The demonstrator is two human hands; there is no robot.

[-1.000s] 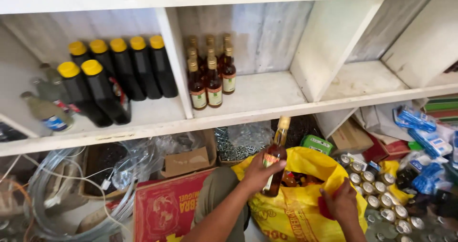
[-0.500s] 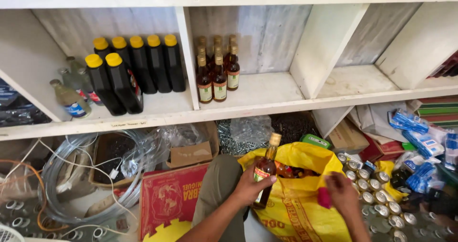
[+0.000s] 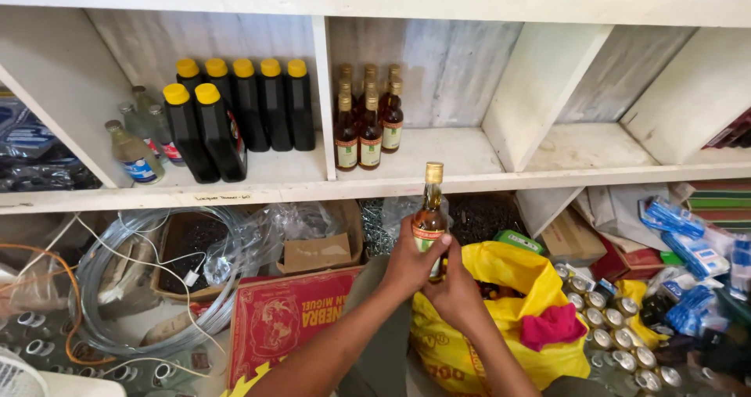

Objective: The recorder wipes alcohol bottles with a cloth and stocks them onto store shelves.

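While both hands meet low in the centre of the view, the left hand [image 3: 407,268] wraps its fingers around the body of a small amber bottle [image 3: 429,213] with a gold cap, and the right hand [image 3: 454,291] cups it from below, so it's pinched between the two palms, upright, just above the open mouth of a yellow plastic bag [image 3: 501,272]. Beside that bag sits a pink cloth [image 3: 551,326], with a cluster of small tins [image 3: 602,326] spilling to the right and a red carton [image 3: 285,319] lying to the left, next to a coil of clear tubing [image 3: 141,280]. Further back, on the white shelf [image 3: 438,179], a tight group of matching amber bottles [image 3: 368,123] stands in the middle bay, and black bottles with yellow caps [image 3: 235,107] fill the bay to the left. Risk here, as I read it: glass held by the body only, over clutter; a slip of either palm could drop it onto the tins, and any reach toward that packed group could knock the front bottles over the shelf's edge.
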